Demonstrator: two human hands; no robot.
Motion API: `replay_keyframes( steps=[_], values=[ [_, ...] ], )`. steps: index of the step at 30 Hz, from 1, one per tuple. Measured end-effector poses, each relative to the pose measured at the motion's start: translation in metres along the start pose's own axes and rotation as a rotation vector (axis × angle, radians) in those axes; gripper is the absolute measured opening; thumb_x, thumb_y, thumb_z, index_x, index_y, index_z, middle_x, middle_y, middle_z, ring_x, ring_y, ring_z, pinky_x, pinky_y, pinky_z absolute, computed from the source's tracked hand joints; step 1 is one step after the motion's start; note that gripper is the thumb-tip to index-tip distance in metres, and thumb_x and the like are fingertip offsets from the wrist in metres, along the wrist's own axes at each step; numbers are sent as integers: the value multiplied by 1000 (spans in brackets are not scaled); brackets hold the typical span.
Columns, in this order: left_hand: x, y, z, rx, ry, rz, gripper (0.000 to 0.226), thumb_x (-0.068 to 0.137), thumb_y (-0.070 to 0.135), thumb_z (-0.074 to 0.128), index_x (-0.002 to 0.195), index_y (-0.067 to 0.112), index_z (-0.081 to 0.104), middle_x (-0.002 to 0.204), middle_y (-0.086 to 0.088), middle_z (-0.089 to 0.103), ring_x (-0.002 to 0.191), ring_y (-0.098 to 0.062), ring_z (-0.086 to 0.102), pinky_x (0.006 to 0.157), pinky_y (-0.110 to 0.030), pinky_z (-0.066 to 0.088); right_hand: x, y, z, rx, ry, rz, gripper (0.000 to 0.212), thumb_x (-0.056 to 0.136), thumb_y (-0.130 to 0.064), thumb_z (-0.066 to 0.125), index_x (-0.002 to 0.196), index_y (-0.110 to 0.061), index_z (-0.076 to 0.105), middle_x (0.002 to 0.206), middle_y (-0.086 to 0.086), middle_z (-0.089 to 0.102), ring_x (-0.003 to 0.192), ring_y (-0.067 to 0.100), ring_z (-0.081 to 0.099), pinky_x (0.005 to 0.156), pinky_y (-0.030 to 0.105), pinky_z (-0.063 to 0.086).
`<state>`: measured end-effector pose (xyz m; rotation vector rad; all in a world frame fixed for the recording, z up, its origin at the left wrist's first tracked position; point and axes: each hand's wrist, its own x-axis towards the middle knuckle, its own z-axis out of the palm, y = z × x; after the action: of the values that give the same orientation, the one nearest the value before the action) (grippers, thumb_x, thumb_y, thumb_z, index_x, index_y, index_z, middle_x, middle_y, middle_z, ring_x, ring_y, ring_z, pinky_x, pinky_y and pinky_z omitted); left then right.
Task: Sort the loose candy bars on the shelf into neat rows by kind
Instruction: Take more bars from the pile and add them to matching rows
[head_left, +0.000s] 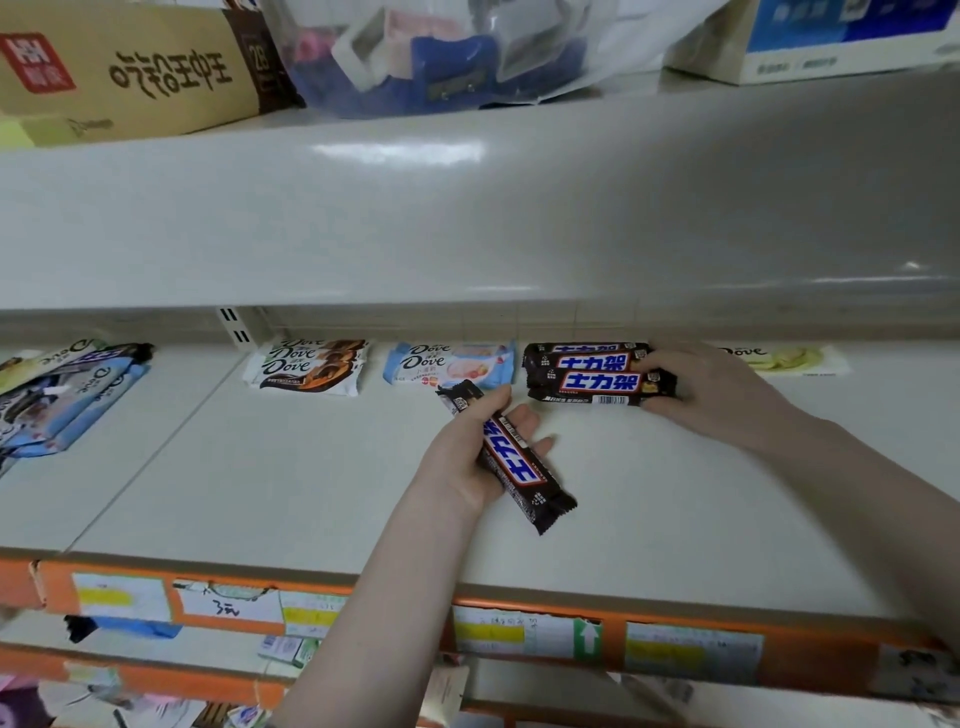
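My left hand (470, 457) grips a dark brown Snickers bar (511, 457) above the middle of the pale shelf (260, 467), the bar pointing diagonally away from me. My right hand (711, 387) holds the right end of a small stack of the same Snickers bars (592, 374) at the back of the shelf. To their left lie a light blue Dove pile (449, 364) and a white and brown Dove pile (309, 366). A pale green Dove bar (784, 358) shows behind my right hand. A mixed heap of loose bars (62, 395) sits at the far left.
The upper shelf's underside (467, 218) hangs low over the back row. It carries a cardboard box (124, 67), a plastic bag (441, 52) and a blue and white box (841, 41). An orange price rail with labels (519, 631) runs along the front edge, with lower shelves beneath.
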<state>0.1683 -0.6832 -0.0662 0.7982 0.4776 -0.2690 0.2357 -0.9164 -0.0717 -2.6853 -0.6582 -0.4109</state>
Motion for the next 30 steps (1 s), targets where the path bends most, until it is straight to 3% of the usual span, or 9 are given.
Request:
replay_keyframes(
  steps=[6,14,18,21,24,27,30],
  values=[
    [-1,-1,-2,-2,-6,-3,6,88,12,61,85,8,58,57,-10,64,68,-21,62,88,-51,49,2,-4,-2,8,-31,12,35,74,-17,73,108,-13,65,111,7,67,99,27,57,75,24,32],
    [0,-2,-4,-33,-38,7,9,88,13,60,81,8,59,58,-10,64,67,-20,62,94,-52,47,-1,-7,4,14,-25,85,37,75,-23,73,111,-16,64,114,8,65,105,29,52,86,31,35],
    [0,-1,-4,-100,-74,26,34,90,37,56,76,7,57,59,-11,64,72,-23,61,88,-51,48,-3,-10,4,-3,-14,85,37,75,-24,73,111,-15,64,116,8,64,107,30,52,88,31,35],
    [-1,1,-7,-179,-100,54,45,89,51,49,85,7,60,64,-12,67,72,-24,65,77,-49,51,-4,-15,1,-65,0,57,37,77,-25,71,111,-11,64,121,9,61,108,31,52,93,34,36],
    [-3,3,-7,-244,-133,119,46,92,50,45,92,7,61,68,-13,69,69,-24,67,77,-46,52,-11,-30,-6,-25,89,64,30,83,-25,65,110,-12,65,115,7,64,105,28,52,88,29,33],
    [-6,6,-2,-301,-182,201,45,94,50,42,96,9,60,66,-7,65,68,-20,62,80,-37,48,-24,-56,-15,209,61,151,21,85,-34,60,101,-23,66,97,-4,68,86,10,59,73,14,36],
    [-9,6,5,-262,-223,235,46,91,56,42,104,17,63,88,-9,68,88,-23,62,94,-41,46,-38,-85,-19,536,-40,226,11,83,-36,61,92,-37,67,86,-16,69,75,-2,61,66,3,40]
  ],
)
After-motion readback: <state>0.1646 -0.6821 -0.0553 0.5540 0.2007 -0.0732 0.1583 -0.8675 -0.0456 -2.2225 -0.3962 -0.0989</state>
